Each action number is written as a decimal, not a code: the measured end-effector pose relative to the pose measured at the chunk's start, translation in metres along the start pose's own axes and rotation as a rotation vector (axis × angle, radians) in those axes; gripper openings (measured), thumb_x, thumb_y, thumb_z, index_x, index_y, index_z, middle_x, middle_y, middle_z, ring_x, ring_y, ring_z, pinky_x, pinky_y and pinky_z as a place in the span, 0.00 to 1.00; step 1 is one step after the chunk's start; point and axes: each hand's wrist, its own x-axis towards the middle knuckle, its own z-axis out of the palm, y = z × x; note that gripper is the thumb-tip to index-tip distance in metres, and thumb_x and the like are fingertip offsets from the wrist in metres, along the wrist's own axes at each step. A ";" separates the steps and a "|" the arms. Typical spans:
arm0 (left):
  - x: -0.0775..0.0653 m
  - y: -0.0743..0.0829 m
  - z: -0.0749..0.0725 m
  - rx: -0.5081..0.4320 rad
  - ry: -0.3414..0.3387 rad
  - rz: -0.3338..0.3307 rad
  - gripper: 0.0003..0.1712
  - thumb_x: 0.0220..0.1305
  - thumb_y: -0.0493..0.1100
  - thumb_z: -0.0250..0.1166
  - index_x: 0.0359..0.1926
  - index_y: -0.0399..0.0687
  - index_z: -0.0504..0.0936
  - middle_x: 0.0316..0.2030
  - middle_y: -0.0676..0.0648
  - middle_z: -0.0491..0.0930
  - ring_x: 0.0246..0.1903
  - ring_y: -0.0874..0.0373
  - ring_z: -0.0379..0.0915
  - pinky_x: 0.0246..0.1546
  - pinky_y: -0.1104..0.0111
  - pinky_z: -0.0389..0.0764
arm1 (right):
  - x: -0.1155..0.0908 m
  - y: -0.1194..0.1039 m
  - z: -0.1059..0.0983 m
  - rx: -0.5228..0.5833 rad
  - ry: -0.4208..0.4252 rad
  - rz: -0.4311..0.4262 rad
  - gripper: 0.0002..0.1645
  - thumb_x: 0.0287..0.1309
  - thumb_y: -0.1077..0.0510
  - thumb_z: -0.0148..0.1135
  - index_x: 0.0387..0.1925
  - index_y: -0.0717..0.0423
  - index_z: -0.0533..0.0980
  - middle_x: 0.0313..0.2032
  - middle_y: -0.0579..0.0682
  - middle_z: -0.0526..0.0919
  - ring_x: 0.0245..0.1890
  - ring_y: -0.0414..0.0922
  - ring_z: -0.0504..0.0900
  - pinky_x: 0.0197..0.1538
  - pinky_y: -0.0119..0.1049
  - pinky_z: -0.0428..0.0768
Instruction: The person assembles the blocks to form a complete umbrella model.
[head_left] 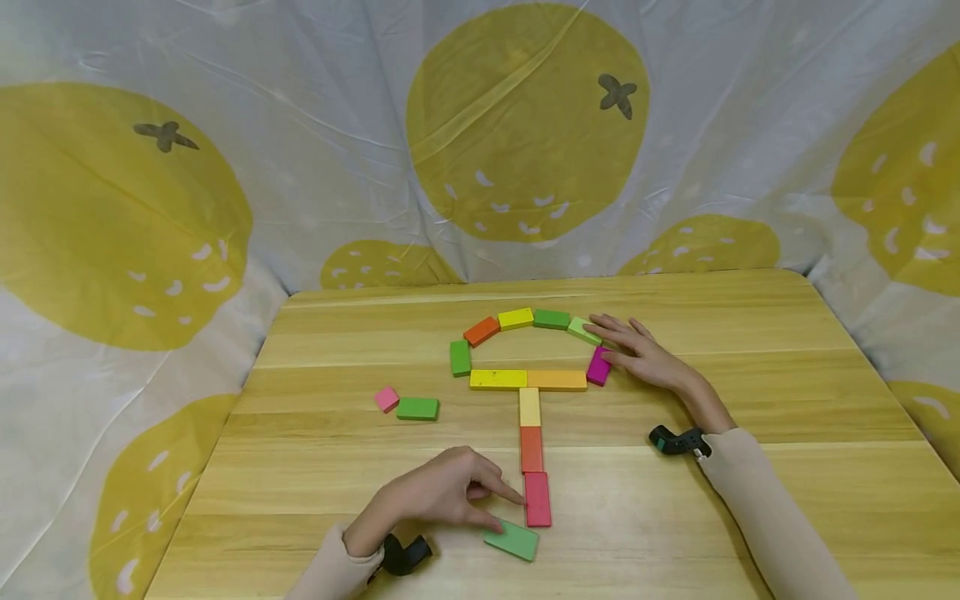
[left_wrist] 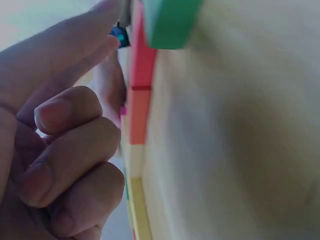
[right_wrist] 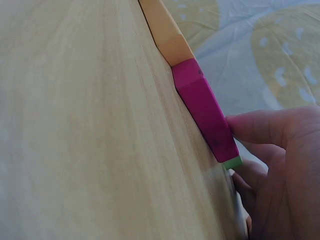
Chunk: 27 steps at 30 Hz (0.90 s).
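Observation:
My left hand [head_left: 453,490] is low over the table, its thumb at the left end of a green block [head_left: 512,541]. The index finger reaches the left side of a pinkish-red block [head_left: 537,500]; the other fingers are curled in, as the left wrist view shows. Above that block, an orange-red block [head_left: 531,450] and a pale yellow block [head_left: 529,407] continue the column. My right hand [head_left: 641,354] is at the arch's right end, thumb against a magenta block [right_wrist: 207,115], fingers extended at a light green block [head_left: 584,330].
Yellow [head_left: 498,380] and light orange [head_left: 557,381] blocks form a bar under the arch. Green [head_left: 460,358], orange [head_left: 482,332], yellow [head_left: 516,318] and green [head_left: 551,319] blocks curve above it. A pink block [head_left: 387,399] and a green block [head_left: 417,408] lie left on the wooden table [head_left: 315,467].

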 end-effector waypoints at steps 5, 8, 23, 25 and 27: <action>-0.014 -0.001 0.009 0.029 0.006 -0.086 0.20 0.56 0.47 0.80 0.51 0.55 0.91 0.20 0.57 0.64 0.21 0.76 0.51 0.26 0.82 0.56 | 0.000 0.000 0.000 -0.002 0.001 -0.002 0.32 0.77 0.57 0.53 0.78 0.56 0.63 0.81 0.63 0.54 0.82 0.66 0.45 0.78 0.67 0.29; -0.017 -0.003 0.012 0.043 0.019 -0.098 0.18 0.55 0.48 0.81 0.49 0.56 0.92 0.21 0.56 0.70 0.21 0.77 0.52 0.26 0.83 0.57 | 0.000 0.000 0.000 -0.003 0.000 -0.001 0.32 0.77 0.57 0.53 0.78 0.56 0.63 0.81 0.62 0.54 0.82 0.65 0.45 0.78 0.66 0.29; -0.019 0.001 0.011 0.153 0.059 -0.121 0.13 0.54 0.51 0.82 0.41 0.57 0.93 0.28 0.65 0.83 0.21 0.80 0.56 0.26 0.84 0.60 | 0.001 -0.001 -0.001 -0.004 0.000 0.005 0.32 0.77 0.56 0.54 0.78 0.55 0.63 0.81 0.62 0.54 0.82 0.64 0.45 0.79 0.66 0.29; -0.019 0.001 0.012 0.137 0.063 -0.118 0.14 0.54 0.51 0.82 0.41 0.57 0.93 0.27 0.64 0.81 0.21 0.79 0.56 0.26 0.84 0.60 | 0.001 -0.001 -0.001 -0.006 0.002 0.003 0.33 0.76 0.57 0.54 0.78 0.55 0.63 0.81 0.62 0.54 0.82 0.64 0.46 0.79 0.66 0.29; -0.019 0.001 0.012 0.100 0.069 -0.111 0.14 0.56 0.52 0.80 0.44 0.57 0.93 0.22 0.64 0.75 0.21 0.78 0.54 0.26 0.84 0.59 | 0.001 -0.001 -0.001 -0.006 0.003 -0.001 0.32 0.76 0.57 0.54 0.78 0.55 0.63 0.81 0.62 0.54 0.82 0.65 0.46 0.78 0.66 0.29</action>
